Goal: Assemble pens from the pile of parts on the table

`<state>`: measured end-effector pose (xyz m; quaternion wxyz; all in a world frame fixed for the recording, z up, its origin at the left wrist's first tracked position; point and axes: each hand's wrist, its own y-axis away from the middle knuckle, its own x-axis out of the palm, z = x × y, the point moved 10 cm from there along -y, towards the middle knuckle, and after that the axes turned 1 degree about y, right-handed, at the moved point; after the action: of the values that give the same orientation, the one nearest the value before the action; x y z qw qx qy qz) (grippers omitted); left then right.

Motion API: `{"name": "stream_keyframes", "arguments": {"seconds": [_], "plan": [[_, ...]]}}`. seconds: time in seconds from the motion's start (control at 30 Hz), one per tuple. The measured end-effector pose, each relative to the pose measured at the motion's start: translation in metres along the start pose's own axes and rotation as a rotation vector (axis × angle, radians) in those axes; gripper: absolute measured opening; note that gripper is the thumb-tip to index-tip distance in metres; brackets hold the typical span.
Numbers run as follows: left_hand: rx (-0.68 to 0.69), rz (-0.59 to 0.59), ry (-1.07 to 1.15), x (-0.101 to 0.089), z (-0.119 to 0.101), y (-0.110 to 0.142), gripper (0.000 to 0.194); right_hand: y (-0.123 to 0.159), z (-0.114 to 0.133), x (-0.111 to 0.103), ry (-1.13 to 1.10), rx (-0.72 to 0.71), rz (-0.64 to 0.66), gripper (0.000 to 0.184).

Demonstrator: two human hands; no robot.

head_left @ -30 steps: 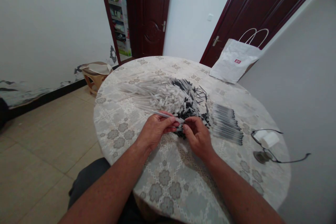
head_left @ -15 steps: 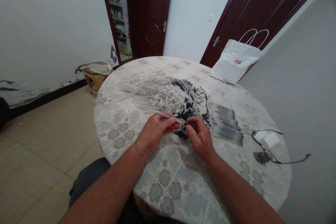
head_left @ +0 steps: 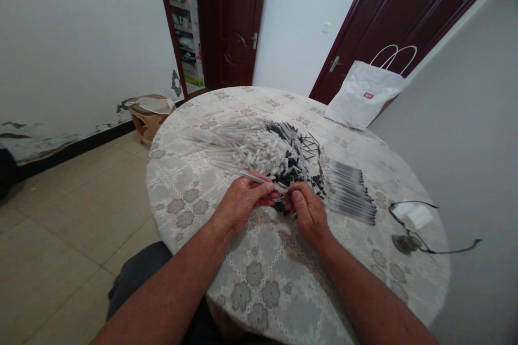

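Note:
My left hand [head_left: 246, 194] is closed round a slim translucent pen barrel [head_left: 253, 177], which slants down toward the right. At its right end my right hand [head_left: 308, 207] is closed, thumb and forefinger pinching a small dark piece; my fingers partly hide it. Just beyond the hands lies a heap of small white plugs [head_left: 265, 151], with black caps [head_left: 293, 175] along its near right side. Loose pale barrels [head_left: 214, 137] fan out to the left. Right of my right hand, finished-looking pens with dark ends [head_left: 350, 191] lie in a neat row.
A patterned cloth covers the round table [head_left: 254, 291]. Dark thin sticks [head_left: 307, 143] lie behind the heap. Eyeglasses [head_left: 429, 249], a white roll-like object [head_left: 416, 216] and a dark round item [head_left: 406, 243] rest at the right. A white paper bag [head_left: 362, 94] stands at the back; a stool [head_left: 149, 110] is at left.
My right hand has closed more tightly at the barrel's end, its fingers curling in and tilting slightly. The left hand holds the barrel almost unmoved. The view has shifted very slightly.

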<state>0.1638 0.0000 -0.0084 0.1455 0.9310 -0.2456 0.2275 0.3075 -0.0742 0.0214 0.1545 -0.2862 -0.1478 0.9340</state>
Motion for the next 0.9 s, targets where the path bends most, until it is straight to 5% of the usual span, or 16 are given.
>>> {"name": "stream_keyframes", "arguments": {"seconds": [0.2,0.4,0.7,0.9], "plan": [[-0.009,-0.010,0.009,-0.001,0.000,0.000,0.029,-0.001,0.011,-0.002,0.115,-0.062,-0.012,0.018],[-0.014,-0.002,-0.004,-0.001,0.002,-0.001,0.028,-0.003,0.007,0.006,0.085,-0.043,0.057,0.041],[-0.001,0.002,0.004,0.000,0.001,-0.001,0.029,0.000,0.014,0.001,0.144,-0.097,0.012,0.014],[-0.008,0.012,-0.013,0.000,0.005,-0.001,0.030,-0.001,0.011,0.008,0.167,-0.097,0.073,0.036]]}}
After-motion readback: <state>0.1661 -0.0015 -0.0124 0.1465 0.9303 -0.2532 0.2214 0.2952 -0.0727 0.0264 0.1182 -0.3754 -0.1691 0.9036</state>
